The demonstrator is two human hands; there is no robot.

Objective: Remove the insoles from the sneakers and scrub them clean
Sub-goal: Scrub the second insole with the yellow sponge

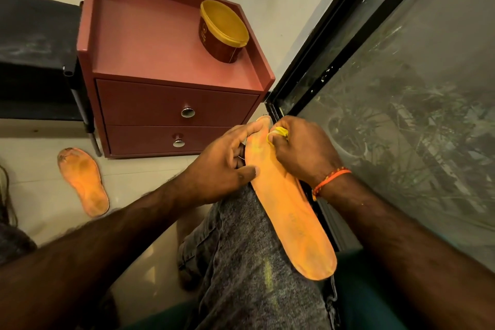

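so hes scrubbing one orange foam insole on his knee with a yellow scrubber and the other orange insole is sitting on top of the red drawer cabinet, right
Not quite. The head view shows the other orange insole lying on the pale floor left of the red drawer cabinet, not on it. The rest holds: the right hand rubs a yellow scrubber on the orange foam insole across the knee.

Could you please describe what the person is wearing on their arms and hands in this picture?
Both forearms are bare, with no sleeves and no gloves. The right hand has an orange braided thread band tied round its wrist. The left hand and its wrist wear nothing visible.
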